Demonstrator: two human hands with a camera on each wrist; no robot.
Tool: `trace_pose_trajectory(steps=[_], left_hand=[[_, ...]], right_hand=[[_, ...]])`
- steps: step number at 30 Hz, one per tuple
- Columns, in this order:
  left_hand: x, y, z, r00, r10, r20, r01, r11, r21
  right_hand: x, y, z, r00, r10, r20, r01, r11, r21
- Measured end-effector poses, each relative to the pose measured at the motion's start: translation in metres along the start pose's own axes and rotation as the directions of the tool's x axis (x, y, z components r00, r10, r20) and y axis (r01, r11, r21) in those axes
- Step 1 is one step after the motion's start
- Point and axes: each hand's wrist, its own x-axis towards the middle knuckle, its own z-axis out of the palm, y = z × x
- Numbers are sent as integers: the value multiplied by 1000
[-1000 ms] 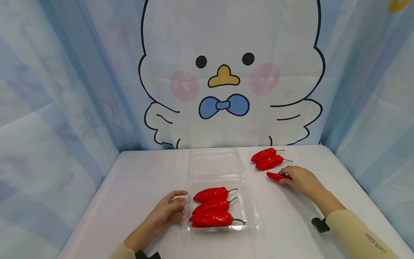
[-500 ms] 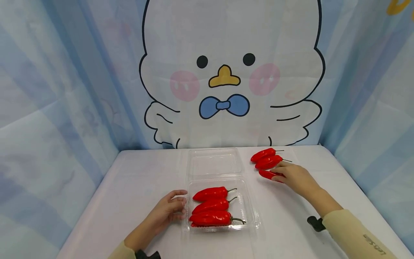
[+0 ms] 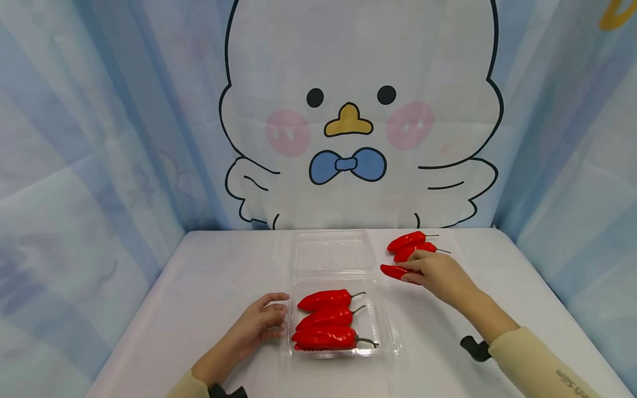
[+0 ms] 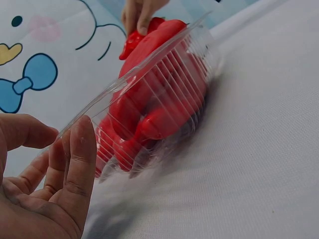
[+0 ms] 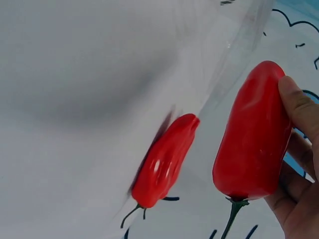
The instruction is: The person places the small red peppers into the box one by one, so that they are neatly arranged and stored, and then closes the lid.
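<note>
My right hand [image 3: 444,279] pinches a red chili pepper [image 3: 393,271] with thumb and fingers, to the right of a lidded clear plastic container [image 3: 374,318]. In the right wrist view the held pepper [image 5: 251,134] hangs above the table, green stem downward in the picture. My left hand [image 3: 256,326] rests loosely, fingers spread, against the container's left edge. Several red peppers [image 3: 325,318] lie side by side in its base, stems to the right. From the left wrist view, the fingers [image 4: 79,167] touch the container's rim [image 4: 94,102].
Two red peppers [image 3: 407,242] lie at the table's back right, one partly covered by my right hand. The container's open lid [image 3: 330,251] lies flat behind its base. A curtain with a cartoon bird [image 3: 348,193] hangs behind the white table [image 3: 209,276].
My right hand has moved left with the pepper, towards the container, passing in front of the two loose peppers. The left hand and the container have stayed in place.
</note>
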Motion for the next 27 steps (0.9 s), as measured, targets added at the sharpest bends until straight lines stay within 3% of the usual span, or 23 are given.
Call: trace_pose_trajectory(steps=[5, 16, 27], left_hand=[[-1, 1, 1, 1000, -2, -5, 2, 1000, 1], [-2, 3, 2, 1000, 0, -5, 0, 1000, 15], [-2, 4, 3, 1000, -8, -14, 8, 1000, 18]], right_hand=[[6, -19, -2, 1000, -23, 13, 23, 999, 43], [15, -59, 9, 985, -169, 16, 168, 984, 55], [23, -91, 22, 953, -299, 50, 280, 931, 234]])
